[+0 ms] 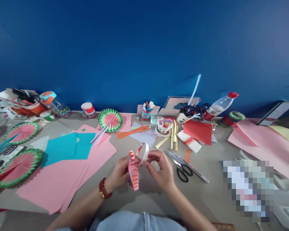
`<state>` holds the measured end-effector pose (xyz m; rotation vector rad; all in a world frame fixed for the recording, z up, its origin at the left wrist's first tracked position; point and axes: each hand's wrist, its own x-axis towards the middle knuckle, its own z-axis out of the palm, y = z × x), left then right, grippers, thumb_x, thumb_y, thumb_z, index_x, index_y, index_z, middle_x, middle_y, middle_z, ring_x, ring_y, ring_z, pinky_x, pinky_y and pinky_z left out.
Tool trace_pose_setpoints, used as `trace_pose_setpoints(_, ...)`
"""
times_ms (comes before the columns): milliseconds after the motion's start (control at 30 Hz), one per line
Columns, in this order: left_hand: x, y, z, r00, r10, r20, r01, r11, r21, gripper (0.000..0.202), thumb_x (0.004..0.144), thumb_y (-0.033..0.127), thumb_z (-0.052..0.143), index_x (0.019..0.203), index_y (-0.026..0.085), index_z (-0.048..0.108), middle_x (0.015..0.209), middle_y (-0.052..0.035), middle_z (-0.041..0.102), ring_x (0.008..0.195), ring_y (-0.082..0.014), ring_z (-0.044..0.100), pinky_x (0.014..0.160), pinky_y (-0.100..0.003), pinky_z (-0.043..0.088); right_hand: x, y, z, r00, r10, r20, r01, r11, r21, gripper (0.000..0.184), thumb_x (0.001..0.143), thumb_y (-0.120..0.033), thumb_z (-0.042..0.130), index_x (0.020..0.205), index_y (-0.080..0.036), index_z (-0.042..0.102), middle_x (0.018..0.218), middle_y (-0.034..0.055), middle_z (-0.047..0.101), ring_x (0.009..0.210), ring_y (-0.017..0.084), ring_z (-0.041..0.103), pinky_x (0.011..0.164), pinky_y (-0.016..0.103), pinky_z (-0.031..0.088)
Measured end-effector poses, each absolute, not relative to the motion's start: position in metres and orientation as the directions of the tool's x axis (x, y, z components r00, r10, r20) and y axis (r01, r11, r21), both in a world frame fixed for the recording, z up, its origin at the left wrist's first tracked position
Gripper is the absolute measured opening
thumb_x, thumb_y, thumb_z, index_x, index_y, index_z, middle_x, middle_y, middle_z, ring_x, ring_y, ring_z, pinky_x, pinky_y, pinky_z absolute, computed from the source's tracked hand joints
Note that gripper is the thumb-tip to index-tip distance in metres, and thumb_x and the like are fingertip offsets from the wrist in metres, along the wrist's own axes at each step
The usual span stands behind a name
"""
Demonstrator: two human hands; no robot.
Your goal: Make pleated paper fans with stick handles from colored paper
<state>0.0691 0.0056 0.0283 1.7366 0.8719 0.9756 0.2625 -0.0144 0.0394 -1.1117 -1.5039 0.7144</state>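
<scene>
My left hand [120, 171] is closed on a strip of pleated paper [133, 173], pink and orange with zigzag folds, held upright on edge. Just right of it is a white roll of tape [146, 150] with red print on its inner side. The fingertips of my right hand [161, 168] pinch at the roll's lower right edge; whether they also grip a loose tape end cannot be made out. Black-handled scissors [183, 171] and a grey utility knife [195, 170] lie on the table to the right of my right hand.
Pink sheets [55, 183] and blue sheets [60, 149] spread over the left side. Round pleated fans [113, 117] lie further back and left. Behind my hands stand a paper cup [164, 125], folded yellow strips [175, 136] and a plastic bottle [221, 104] against the blue wall [144, 54].
</scene>
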Motion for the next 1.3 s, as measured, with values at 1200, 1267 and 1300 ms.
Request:
trace_pose_setpoints(1200, 0.067, 0.013, 0.035, 0.232, 0.951, 0.206, 0.205, -0.255, 0.945, 0.016, 0.08, 0.013, 0.061, 0.082, 0.02, 0.074, 0.073, -0.0041, 0.064, 0.069, -0.0199, 0.06, 0.068, -0.029, 0.046, 0.269, -0.013, 0.064, -0.141, 0.878, 0.458, 0.498, 0.463, -0.734, 0.017, 0.091, -0.012, 0.053, 0.088, -0.024, 0.064, 0.089, 0.0065, 0.067, 0.087, 0.022, 0.064, 0.075, 0.035, 0.052)
trace_pose_setpoints(1267, 0.066, 0.013, 0.035, 0.203, 0.956, 0.211, 0.219, -0.254, 0.942, 0.014, 0.078, 0.012, 0.061, 0.075, 0.02, 0.072, 0.071, -0.0035, 0.063, 0.068, -0.0199, 0.059, 0.067, -0.029, 0.046, 0.268, -0.015, 0.065, -0.158, 0.853, 0.497, 0.514, 0.501, -0.696, 0.018, 0.092, -0.011, 0.051, 0.088, -0.024, 0.064, 0.087, 0.0067, 0.067, 0.085, 0.022, 0.064, 0.074, 0.035, 0.052)
trace_pose_setpoints(1300, 0.066, 0.013, 0.035, 0.186, 0.96, 0.21, 0.223, -0.25, 0.942, 0.013, 0.078, 0.013, 0.062, 0.072, 0.02, 0.071, 0.071, -0.0035, 0.063, 0.068, -0.0197, 0.059, 0.066, -0.028, 0.045, 0.267, -0.016, 0.065, -0.167, 0.842, 0.513, 0.517, 0.518, -0.681, 0.018, 0.092, -0.011, 0.051, 0.089, -0.024, 0.064, 0.087, 0.0067, 0.067, 0.084, 0.021, 0.064, 0.074, 0.035, 0.052)
